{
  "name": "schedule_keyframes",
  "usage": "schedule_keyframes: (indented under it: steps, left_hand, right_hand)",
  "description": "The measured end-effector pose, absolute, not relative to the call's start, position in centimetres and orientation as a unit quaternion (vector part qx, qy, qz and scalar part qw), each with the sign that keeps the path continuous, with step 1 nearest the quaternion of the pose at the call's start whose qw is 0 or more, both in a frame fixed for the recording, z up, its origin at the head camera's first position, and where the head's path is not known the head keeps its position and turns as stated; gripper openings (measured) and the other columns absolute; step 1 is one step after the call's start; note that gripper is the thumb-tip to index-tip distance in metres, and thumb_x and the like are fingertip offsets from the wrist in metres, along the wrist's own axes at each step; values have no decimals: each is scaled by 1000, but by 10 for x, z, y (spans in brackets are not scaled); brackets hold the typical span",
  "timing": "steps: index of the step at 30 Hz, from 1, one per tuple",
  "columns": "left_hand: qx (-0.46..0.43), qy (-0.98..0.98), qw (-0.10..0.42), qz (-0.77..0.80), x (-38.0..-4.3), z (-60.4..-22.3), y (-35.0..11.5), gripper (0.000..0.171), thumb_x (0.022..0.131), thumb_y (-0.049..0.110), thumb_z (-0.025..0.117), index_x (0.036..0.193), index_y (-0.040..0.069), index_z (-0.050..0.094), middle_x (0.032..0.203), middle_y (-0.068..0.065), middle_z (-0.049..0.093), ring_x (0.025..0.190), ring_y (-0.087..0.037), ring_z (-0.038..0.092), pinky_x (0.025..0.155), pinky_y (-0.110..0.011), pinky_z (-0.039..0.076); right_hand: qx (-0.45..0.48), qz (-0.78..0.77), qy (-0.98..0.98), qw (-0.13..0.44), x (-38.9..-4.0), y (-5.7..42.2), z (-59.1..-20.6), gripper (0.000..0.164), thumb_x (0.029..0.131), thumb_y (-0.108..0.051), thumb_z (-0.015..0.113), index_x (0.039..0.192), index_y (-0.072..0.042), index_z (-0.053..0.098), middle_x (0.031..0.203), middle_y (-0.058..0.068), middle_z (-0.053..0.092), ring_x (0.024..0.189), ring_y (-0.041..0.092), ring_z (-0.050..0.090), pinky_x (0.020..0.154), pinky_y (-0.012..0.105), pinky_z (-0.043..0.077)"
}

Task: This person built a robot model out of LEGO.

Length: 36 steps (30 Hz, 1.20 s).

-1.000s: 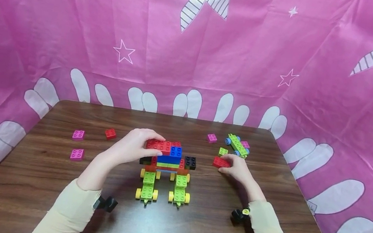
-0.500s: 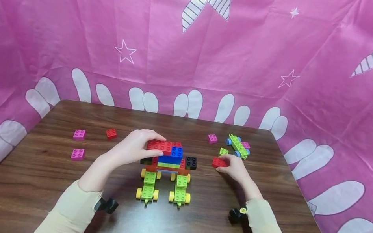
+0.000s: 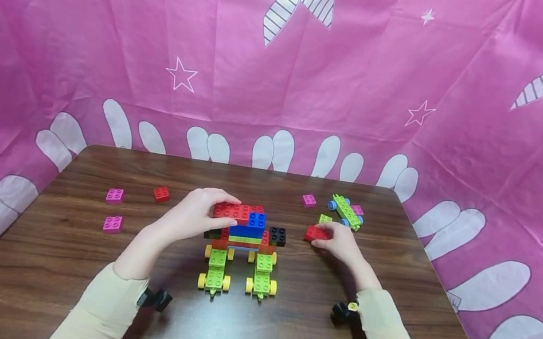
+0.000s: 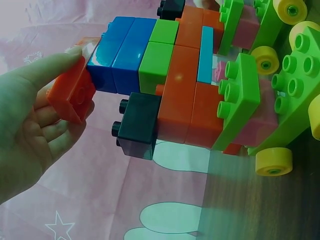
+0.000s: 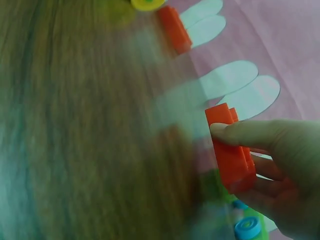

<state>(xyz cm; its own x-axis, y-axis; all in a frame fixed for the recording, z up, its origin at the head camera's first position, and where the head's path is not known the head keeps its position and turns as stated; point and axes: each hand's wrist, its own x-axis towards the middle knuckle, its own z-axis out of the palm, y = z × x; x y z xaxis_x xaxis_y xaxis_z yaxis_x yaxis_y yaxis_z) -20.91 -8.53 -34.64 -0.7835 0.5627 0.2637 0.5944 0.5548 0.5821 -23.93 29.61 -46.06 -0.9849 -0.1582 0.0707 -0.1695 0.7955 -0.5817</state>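
Note:
A built figure of toy building blocks stands mid-table, with blue bricks (image 3: pixel 256 221), black side bricks (image 3: pixel 277 236) and lime wheeled bases (image 3: pixel 262 284) with yellow wheels. My left hand (image 3: pixel 192 215) grips a red brick (image 4: pixel 75 92) at its top, thumb on one side and fingers on the other. That brick juts past the blue ones in the left wrist view. To the right of the figure, my right hand (image 3: pixel 344 243) pinches a separate red brick (image 5: pixel 230 150) between thumb and fingers. The head view shows it apart from the figure.
Pink bricks (image 3: pixel 113 223) and a small red brick (image 3: pixel 161 194) lie on the left of the table. Behind my right hand are a lime brick (image 3: pixel 325 219), a pink brick (image 3: pixel 309 201) and a lime wheeled base (image 3: pixel 346 212) with blue wheels.
The right hand has shifted a little to the left with its red brick, nearer the figure. My left hand keeps its hold at the figure's top.

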Motion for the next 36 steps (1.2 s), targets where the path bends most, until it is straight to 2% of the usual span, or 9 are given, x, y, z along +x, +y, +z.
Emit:
schedule_keyframes:
  steps: [5, 10, 17, 26, 36]
  left_hand:
    - [-332, -879, 31, -341, -209, -348, -85, 40, 85, 29, 76, 120, 11, 68, 113, -5, 71, 100, -20, 64, 88, -41, 55]
    - [-330, -878, 29, -346, -209, -348, -85, 40, 85, 28, 77, 120, 11, 68, 113, -5, 70, 101, -20, 63, 88, -41, 55]
    - [-336, -875, 34, -348, -210, -347, -85, 41, 84, 28, 77, 120, 10, 68, 114, -6, 71, 103, -21, 64, 90, -42, 55]
    - [-327, -876, 41, -352, -207, -350, -84, 40, 85, 27, 77, 120, 10, 68, 114, -5, 70, 101, -20, 63, 88, -41, 55]
    - [-325, -872, 68, -360, -206, -357, -84, 41, 85, 26, 77, 121, 10, 68, 117, -7, 70, 106, -23, 63, 89, -42, 55]
  right_hand:
    - [84, 332, -939, 40, -236, 284, -445, 42, 79, -21, 81, 116, -4, 69, 111, 17, 70, 96, 28, 63, 86, 46, 53]
    - [91, 353, -928, 70, -234, 270, -421, 43, 78, -19, 82, 117, -4, 69, 107, 17, 70, 87, 25, 62, 75, 36, 54]
    - [125, 376, -913, 100, -233, 250, -377, 42, 77, -17, 82, 115, -5, 70, 107, 14, 71, 90, 25, 63, 76, 33, 53]
    - [184, 391, -898, 84, -225, 213, -337, 40, 77, -21, 82, 114, -11, 71, 105, 6, 71, 90, 21, 62, 74, 34, 54]
    - [247, 405, -879, 53, -213, 185, -331, 37, 77, -19, 82, 112, -10, 72, 106, 5, 72, 94, 19, 61, 76, 34, 55]
